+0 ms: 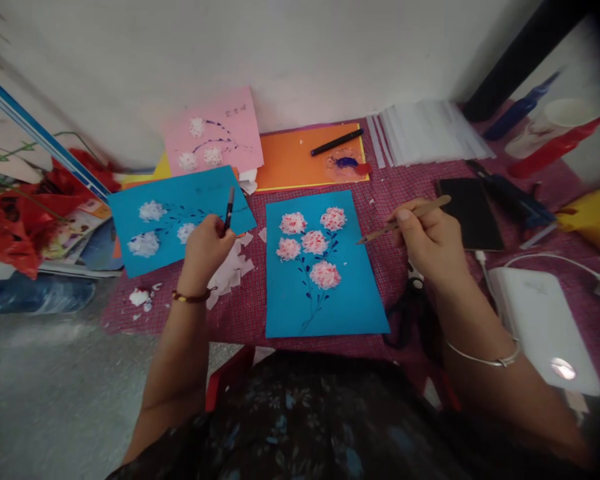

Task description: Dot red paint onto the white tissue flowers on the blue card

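My left hand [206,248] is closed around a dark pen [229,208], which points up over a blue card with white crumpled-paper flowers [200,187]. My right hand [433,240] pinches a flat wooden stick [434,205], its narrow tip over the right edge of another blue sheet [350,307]. That sheet lies in front of me and bears several pink-and-white textured flowers [325,275] with dark blue stems and leaves. Below the right hand, black-handled scissors [405,313] lie partly hidden by the arm.
Behind are a pink card [235,133] and an orange sheet [280,157] holding a black marker [337,142] and a smear of blue and red paint [347,162]. White paper strips [425,133], a glue gun [510,193] and a white power bank [545,320] lie right. Torn paper [233,270] lies left.
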Available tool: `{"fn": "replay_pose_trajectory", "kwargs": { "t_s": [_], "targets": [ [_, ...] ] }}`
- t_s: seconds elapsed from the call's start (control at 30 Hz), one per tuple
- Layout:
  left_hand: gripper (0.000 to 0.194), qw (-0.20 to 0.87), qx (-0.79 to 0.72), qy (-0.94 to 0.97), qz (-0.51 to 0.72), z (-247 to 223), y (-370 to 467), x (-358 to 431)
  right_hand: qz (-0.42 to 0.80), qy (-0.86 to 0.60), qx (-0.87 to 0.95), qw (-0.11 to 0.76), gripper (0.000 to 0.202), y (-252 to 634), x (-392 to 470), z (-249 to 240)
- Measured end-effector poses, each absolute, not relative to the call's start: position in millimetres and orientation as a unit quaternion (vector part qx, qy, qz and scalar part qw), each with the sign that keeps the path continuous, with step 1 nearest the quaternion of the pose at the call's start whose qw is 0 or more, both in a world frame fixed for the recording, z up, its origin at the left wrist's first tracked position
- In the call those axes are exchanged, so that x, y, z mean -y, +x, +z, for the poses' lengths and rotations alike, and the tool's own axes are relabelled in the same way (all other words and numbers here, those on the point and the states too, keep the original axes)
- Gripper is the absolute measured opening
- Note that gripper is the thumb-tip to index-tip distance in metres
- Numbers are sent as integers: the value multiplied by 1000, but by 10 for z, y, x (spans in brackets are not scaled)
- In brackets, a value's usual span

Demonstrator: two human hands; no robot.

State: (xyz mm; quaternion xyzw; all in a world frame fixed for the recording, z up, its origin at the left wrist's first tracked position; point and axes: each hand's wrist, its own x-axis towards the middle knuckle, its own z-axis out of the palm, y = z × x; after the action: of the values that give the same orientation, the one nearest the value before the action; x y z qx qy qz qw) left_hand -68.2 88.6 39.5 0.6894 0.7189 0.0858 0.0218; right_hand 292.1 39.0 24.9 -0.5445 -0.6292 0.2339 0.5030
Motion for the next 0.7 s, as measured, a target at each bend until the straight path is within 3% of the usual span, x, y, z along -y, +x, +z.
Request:
{"fn": "replay_pose_trajectory", "kwargs": {
  "t_s": [0.1,0.33,0.47,0.7],
  "targets": [
    [18,92,-681,715,126,287,-616,-964,222,-550,644,483,25,2903,-389,249],
    [21,132,-664,735,51,76,-388,-1204,239,-552,638,480,24,2896,-399,231],
    [16,152,-657,739,4,263,-447,-1285,227,-554,643,479,25,2907,-408,240],
    [26,153,-670,725,-52,748,-1001,-1066,218,-550,644,485,23,2900,-408,246]
  ]
}}
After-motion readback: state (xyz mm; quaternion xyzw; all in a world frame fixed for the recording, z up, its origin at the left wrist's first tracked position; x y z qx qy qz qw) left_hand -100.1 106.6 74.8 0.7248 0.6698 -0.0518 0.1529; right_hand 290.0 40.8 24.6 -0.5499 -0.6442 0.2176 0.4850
